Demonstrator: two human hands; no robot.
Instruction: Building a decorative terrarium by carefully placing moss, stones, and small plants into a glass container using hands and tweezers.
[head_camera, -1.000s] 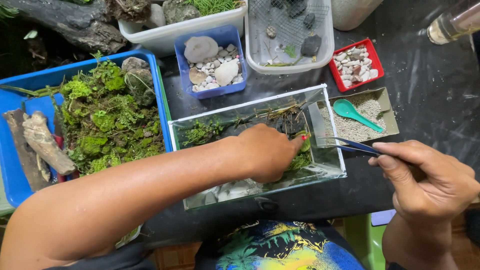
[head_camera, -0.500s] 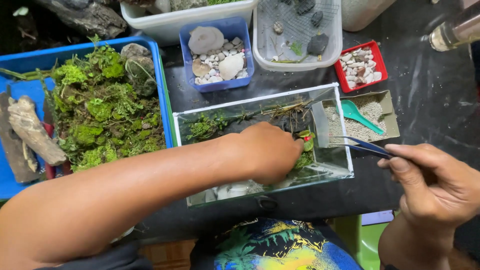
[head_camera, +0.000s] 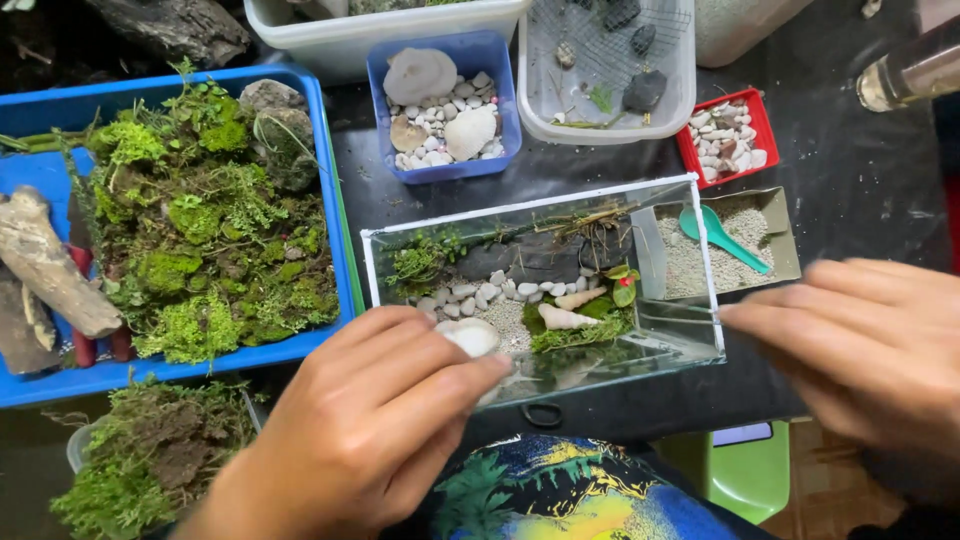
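The glass tank sits in the middle of a dark tabletop, close to the near edge, with its open top facing up. Inside it lie a dark flat stone, pale pebbles, two small spiral shells, patches of moss and thin dry twigs. The left hand rests at the tank's near left corner, its fingers curled loosely against the glass rim beside a pale rounded stone; whether it grips that stone I cannot tell. The right hand is blurred, its fingers stretched flat and close together toward the tank's right end wall, holding nothing that shows.

Around the tank the tabletop is crowded. A large blue tray on the left carries moss, ferns and driftwood. Behind the tank stand a small blue tub of white stones and shells, a white basket with dark stones on a mesh, and a red tray of small pebbles. Just right of the tank, an olive tray of pale grit holds a green scoop. Loose moss on a clump of soil lies at the near left.
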